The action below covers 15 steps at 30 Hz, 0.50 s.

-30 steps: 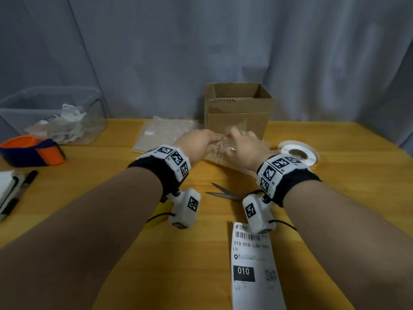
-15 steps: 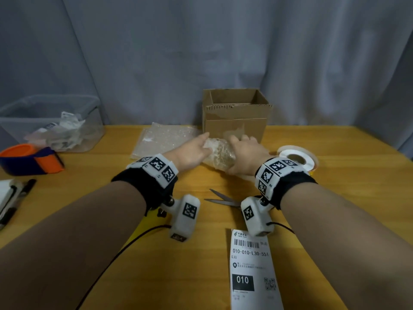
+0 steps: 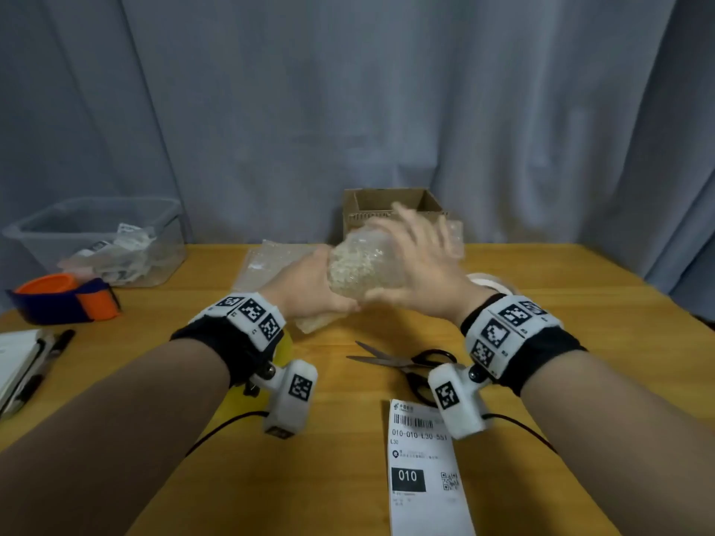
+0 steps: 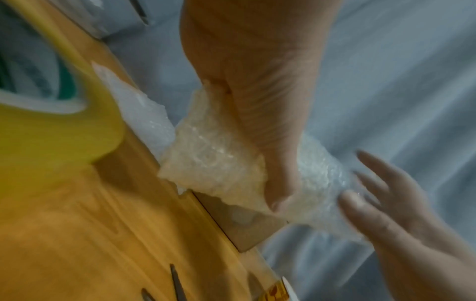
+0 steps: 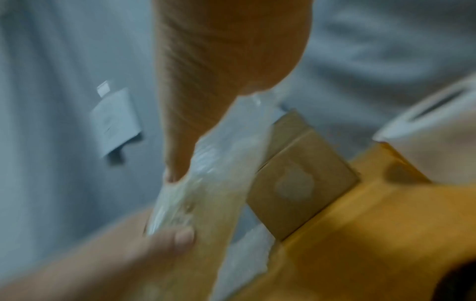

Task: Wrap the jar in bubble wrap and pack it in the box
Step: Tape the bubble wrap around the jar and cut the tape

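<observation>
The jar, rolled in bubble wrap (image 3: pixel 363 265), hangs tilted above the table just in front of the open cardboard box (image 3: pixel 387 201). My left hand (image 3: pixel 315 290) grips the bundle's lower end, thumb curled over the wrap (image 4: pixel 213 163). On the upper right side, my right hand (image 3: pixel 421 272) lies against the bundle with its fingers (image 4: pixel 381 183) spread and straight and the thumb underneath. A loose flap of wrap sticks out past the right hand. The right wrist view is blurred; it shows the wrap (image 5: pixel 206 183) and the box (image 5: pixel 304 183) behind it.
Scissors (image 3: pixel 402 361) and a shipping label (image 3: pixel 421 466) lie near me. A tape roll (image 3: pixel 491 282) sits behind my right wrist. A spare bubble wrap sheet (image 3: pixel 267 265), a clear bin (image 3: pixel 96 234), an orange and blue object (image 3: pixel 65 299) and a notebook with pens (image 3: pixel 23 365) are on the left.
Both hands have lifted the wrapped jar off the table and carried it up toward the box. My right hand's fingers have spread out over the wrap.
</observation>
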{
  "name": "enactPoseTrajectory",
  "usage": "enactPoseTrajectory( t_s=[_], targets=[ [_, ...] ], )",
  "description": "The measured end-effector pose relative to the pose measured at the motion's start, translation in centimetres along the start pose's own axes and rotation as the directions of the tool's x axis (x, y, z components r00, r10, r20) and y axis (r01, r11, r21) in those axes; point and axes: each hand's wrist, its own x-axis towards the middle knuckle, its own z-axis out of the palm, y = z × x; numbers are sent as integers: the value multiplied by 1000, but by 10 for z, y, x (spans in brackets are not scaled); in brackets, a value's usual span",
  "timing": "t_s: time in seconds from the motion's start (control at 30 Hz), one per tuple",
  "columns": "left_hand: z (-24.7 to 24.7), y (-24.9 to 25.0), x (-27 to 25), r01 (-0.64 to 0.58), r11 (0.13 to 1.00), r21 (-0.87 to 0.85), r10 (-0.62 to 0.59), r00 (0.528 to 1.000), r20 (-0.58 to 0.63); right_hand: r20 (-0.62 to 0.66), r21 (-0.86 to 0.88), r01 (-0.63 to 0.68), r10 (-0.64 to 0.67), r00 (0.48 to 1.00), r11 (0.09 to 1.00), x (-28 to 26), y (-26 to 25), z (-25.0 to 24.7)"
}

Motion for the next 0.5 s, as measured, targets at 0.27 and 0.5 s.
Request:
enactPoseTrajectory(
  t_s=[0.27, 0.5],
  targets=[
    [-4, 11, -28, -14, 967, -255, -10, 996, -91, 238, 929, -319, 355, 904, 190, -9, -2, -3],
    [1, 24, -32, -34, 989, -146, 20, 995, -99, -53, 796, -229, 441, 896, 561, 7, -30, 5]
  ],
)
